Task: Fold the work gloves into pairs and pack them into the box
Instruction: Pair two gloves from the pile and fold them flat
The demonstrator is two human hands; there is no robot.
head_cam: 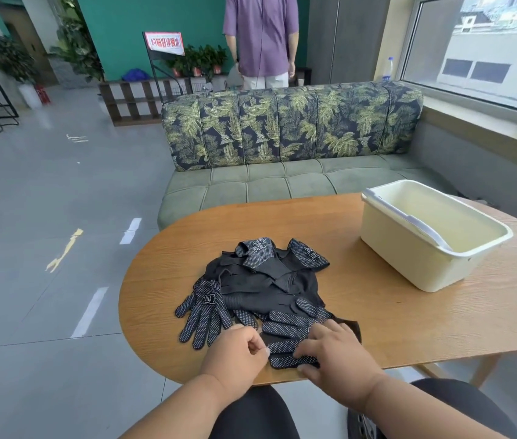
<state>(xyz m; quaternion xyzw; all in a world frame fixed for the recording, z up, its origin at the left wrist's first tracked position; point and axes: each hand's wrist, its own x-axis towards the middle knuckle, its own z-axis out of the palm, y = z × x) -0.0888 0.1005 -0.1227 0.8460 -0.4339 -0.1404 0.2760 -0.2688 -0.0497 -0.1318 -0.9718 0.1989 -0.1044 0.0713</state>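
The right hand (333, 353) lies flat on the nearest dotted glove (292, 340), fingers spread and pressing it to the wooden table (409, 318) close to the near edge, the thumb hooked at the glove's lower hem. Just to the left of that hold, the left hand (238, 350) has its fingers curled, thumb and forefinger meeting at the glove's left edge; it looks like a pinch on the fabric, though whether any cloth is caught is too small to tell. Beyond both hands, farther from the person, sits the loose heap of black gloves (263, 280), and one glove lies splayed palm-up (203, 315) just left of the left hand. The cream box (422, 255) stands well apart, up and to the right of the right hand, and nothing can be seen inside it. The step appears to be squaring up a first pair, so packing has likely not begun. To do it well, the pressing hand should probably pin the lower glove while the pinching hand draws its mate over it, cuffs and fingertips aligned before any fold. The knit will likely bunch if dragged, so lifting beats sliding, and the near edge leaves little room, so nudging the pair away from the body first would help
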